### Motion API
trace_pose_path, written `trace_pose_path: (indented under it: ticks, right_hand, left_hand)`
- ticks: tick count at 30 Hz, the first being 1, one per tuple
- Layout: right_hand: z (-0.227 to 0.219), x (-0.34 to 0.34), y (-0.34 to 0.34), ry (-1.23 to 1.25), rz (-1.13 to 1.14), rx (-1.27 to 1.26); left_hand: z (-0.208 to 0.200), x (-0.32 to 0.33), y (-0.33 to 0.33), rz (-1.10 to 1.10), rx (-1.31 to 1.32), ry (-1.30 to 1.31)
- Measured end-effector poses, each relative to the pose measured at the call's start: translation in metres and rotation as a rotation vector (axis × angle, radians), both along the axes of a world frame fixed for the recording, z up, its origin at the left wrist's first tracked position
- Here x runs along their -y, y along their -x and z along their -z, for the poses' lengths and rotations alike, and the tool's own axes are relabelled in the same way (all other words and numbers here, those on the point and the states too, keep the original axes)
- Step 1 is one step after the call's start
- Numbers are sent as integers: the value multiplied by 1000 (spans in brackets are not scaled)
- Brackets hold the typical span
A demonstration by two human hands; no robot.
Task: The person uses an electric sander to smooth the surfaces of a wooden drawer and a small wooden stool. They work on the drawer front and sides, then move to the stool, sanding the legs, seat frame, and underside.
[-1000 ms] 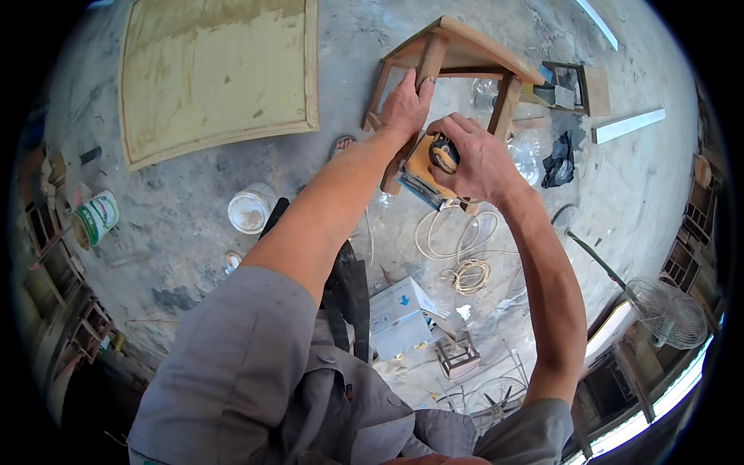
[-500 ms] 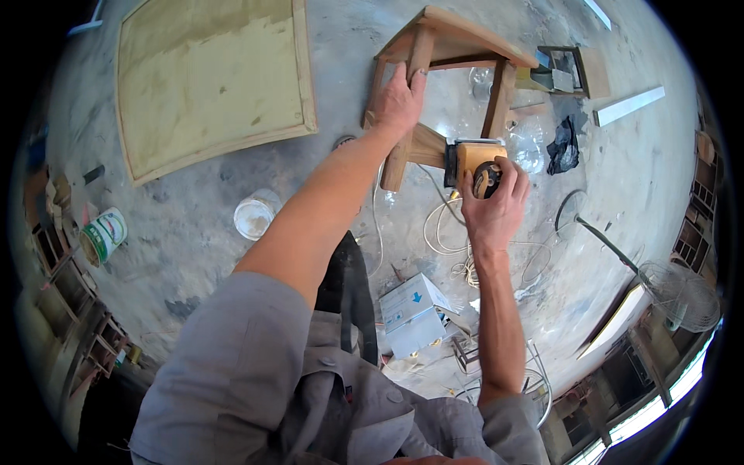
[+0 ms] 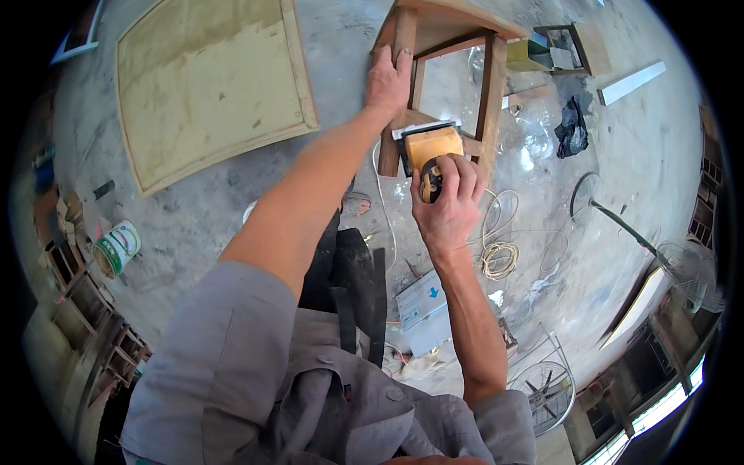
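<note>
A brown wooden stool (image 3: 491, 101) lies tipped over, its seat at the far side and its legs pointing toward me. My left hand (image 3: 387, 83) is wrapped round its left leg, up near the seat. With my right hand (image 3: 449, 208) I grip a yellow-and-black electric sander (image 3: 435, 147) by its dark rounded end. The sander's flat pad lies against the crossbar between the legs, close to the left leg. Part of that bar is hidden behind the tool.
A large pale framed panel (image 3: 209, 93) lies at the left. A coiled cord (image 3: 498, 259) and a cardboard box (image 3: 422, 302) are on the floor near me. To the right are a black plastic bag (image 3: 572, 128) and a standing fan (image 3: 682, 271); a white-and-green bucket (image 3: 118, 248) stands far left.
The sander in my right hand has moved left along the crossbar toward the left leg and tilted. My left hand keeps its hold on the leg, and the whole view has shifted slightly.
</note>
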State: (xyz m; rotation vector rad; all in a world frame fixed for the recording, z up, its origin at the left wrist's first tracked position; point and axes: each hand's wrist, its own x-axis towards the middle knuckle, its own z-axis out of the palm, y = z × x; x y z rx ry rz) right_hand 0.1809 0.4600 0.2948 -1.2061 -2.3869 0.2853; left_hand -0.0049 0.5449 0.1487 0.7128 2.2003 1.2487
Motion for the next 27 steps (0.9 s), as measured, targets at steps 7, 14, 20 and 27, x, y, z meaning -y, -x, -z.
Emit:
trace_pose_path:
  ticks: [7, 14, 20, 27]
  right_hand:
    - [-24, 30, -49, 542, 248, -172]
    - [-18, 14, -28, 809, 411, -251]
    - [-16, 0, -14, 837, 343, -167]
    - [-17, 2, -12, 814, 383, -204]
  left_hand:
    - [-1, 0, 3, 45, 77, 2]
    - [5, -1, 2, 37, 23, 1]
    - [10, -1, 4, 48, 44, -18]
    - [6, -2, 4, 50, 45, 26]
